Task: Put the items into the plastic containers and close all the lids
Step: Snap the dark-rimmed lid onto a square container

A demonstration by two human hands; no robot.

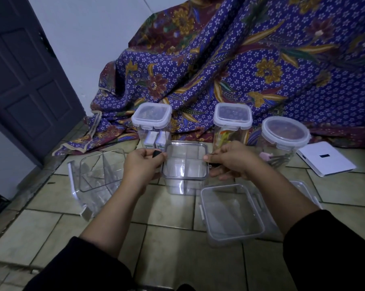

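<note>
Done: three lidded containers stand in the far row against the patterned cloth [250,66]. They are the far-left square container [151,116], the far-middle square container [233,115] and the round container [285,131], all with contents inside and lids on.
In hand: the centre container [185,177] stands open on the tiled floor [167,248] between the two hands, and no lid sits on it.
Left hand [145,164]: fingers curled, pinching a small black item [156,153] at the left rim of the centre container.
Right hand [234,159]: fingers curled at the right rim around a thin dark piece [214,164]; what it is I cannot tell.
Left to do: judging by this, the black item goes in and the lid goes on. The near-right container [232,213] is open and looks empty. The clear container on the left [102,166] lies tilted and open.
Writing: none legible. The white flat box [326,158] far right bears only a dark rectangle. The small white boxes [154,139] inside the far-left container carry marks too small to read.
</note>
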